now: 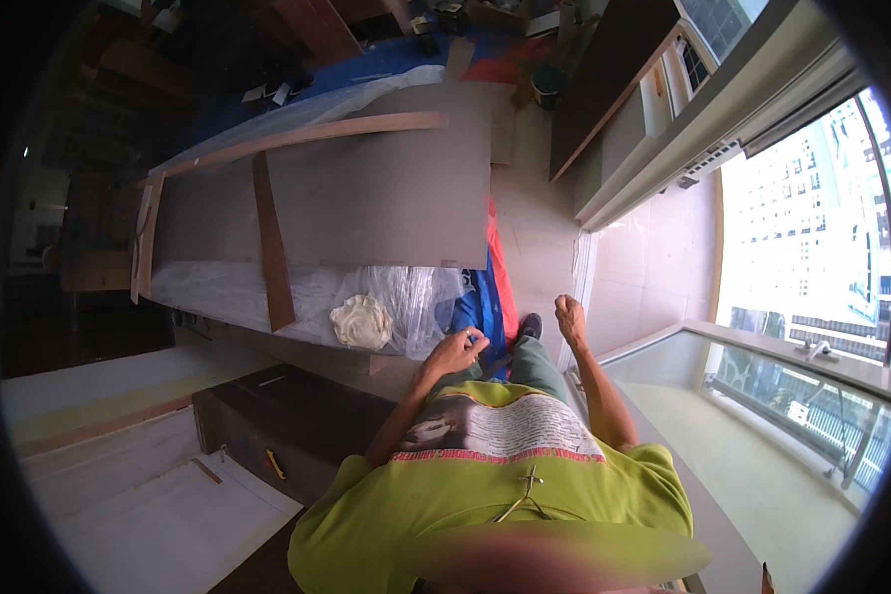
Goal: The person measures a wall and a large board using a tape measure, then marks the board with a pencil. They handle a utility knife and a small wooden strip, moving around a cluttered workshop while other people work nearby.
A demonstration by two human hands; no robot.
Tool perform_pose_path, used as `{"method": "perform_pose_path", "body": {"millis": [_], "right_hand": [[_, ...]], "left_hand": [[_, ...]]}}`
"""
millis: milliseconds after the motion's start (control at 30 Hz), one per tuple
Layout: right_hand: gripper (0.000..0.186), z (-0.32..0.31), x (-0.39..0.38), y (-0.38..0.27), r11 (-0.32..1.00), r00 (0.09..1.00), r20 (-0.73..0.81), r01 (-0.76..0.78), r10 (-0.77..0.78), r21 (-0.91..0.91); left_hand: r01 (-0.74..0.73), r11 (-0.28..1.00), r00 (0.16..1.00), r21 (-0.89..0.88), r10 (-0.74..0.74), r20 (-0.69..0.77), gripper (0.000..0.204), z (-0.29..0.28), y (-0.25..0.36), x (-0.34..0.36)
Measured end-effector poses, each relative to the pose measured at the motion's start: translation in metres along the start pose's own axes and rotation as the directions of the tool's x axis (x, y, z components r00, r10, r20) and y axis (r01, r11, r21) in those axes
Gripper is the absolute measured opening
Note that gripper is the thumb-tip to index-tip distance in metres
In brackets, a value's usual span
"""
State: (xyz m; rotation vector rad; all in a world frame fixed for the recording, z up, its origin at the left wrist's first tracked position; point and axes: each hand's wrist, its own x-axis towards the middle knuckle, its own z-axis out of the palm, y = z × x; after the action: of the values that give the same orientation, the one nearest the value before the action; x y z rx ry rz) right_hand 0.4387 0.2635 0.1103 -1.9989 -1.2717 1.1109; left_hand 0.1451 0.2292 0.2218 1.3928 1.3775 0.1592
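My left hand (462, 346) is closed at the edge of a plastic-wrapped stack, its fingertips round something small I cannot make out. Beside it, on the clear plastic, lies a cream crumpled round bundle (361, 320). My right hand (570, 315) is held out over the pale floor, fingers curled; I cannot see whether anything is in it. A large grey board (386, 198) rests on the stack, crossed by a long wooden strip (346, 126) and a shorter brown plank (272, 243). Blue and red sheeting (499, 267) hangs by my legs.
A dark cabinet (257, 416) with a yellow-handled tool (275, 465) stands behind me at left. At right are an open glass window (792, 386) and a bright opening. A dark door panel (609, 79) and a bucket (545, 87) stand further forward.
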Motion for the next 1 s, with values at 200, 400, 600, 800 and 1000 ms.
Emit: {"method": "perform_pose_path", "body": {"millis": [200,400,600,800,1000], "right_hand": [[0.037,-0.054,0.038,-0.012,0.926,0.973,0.227,-0.132,0.052,0.354],[0.033,-0.039,0.073,-0.035,0.928,0.878,0.469,-0.088,-0.100,0.362],[0.025,-0.022,0.165,-0.069,0.951,0.750,0.648,-0.088,-0.132,0.296],[0.022,0.002,0.315,-0.081,0.950,0.750,0.661,-0.232,0.039,0.207],[0.033,-0.003,0.463,-0.111,0.996,0.787,0.616,0.028,0.031,-0.086]], "left_hand": [[0.006,0.999,1.000,0.035,-0.006,-0.007,0.046,-0.017,0.047,0.067],[-0.134,0.989,0.963,-0.069,0.114,-0.245,0.039,-0.037,0.063,0.115],[-0.151,0.977,0.935,-0.153,0.090,-0.342,0.040,-0.056,0.077,0.160],[-0.138,0.899,0.929,-0.415,-0.028,-0.368,0.038,-0.084,0.094,0.234],[-0.073,0.906,0.908,-0.417,-0.113,-0.404,0.041,-0.131,0.133,0.283]]}}
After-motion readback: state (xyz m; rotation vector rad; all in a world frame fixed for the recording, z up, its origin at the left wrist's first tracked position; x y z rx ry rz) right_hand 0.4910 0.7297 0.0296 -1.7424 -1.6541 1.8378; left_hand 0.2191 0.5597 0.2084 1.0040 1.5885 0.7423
